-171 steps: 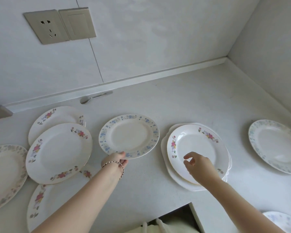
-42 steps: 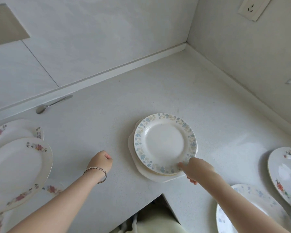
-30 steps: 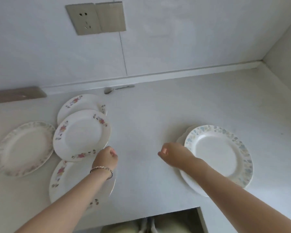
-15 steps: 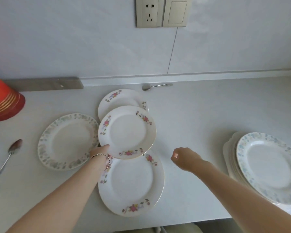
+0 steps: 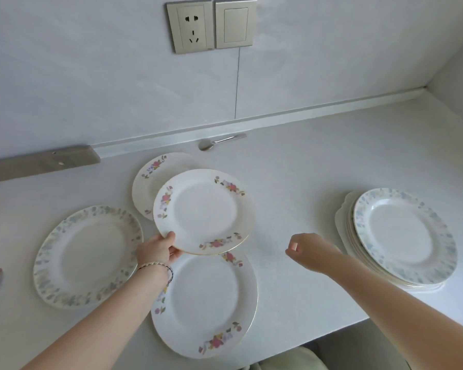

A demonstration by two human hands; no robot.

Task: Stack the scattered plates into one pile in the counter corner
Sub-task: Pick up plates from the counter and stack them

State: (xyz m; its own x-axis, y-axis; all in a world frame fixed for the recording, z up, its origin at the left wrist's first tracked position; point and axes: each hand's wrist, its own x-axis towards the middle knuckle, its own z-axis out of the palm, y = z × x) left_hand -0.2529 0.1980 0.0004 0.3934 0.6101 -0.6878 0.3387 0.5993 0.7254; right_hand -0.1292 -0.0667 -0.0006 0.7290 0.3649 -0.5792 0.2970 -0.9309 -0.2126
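Pink-flowered plate point(image 5: 202, 210) sat pinched at its near rim in my left hand point(image 5: 155, 251), lifted for the pile point(image 5: 401, 236) rightward on the worktop point(image 5: 305, 182); my right hand point(image 5: 309, 251) hung loosely curled, holding nothing.

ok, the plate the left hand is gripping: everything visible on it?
The gripped plate is round, glossy white, ceramic-looking, with pink floral sprays on the rim and a thin gold edge. It faces up, slightly tilted. The left hand pinches its near-left rim, thumb on top. It overlaps the far floral plate and the near floral plate; whether it touches them is unclear.
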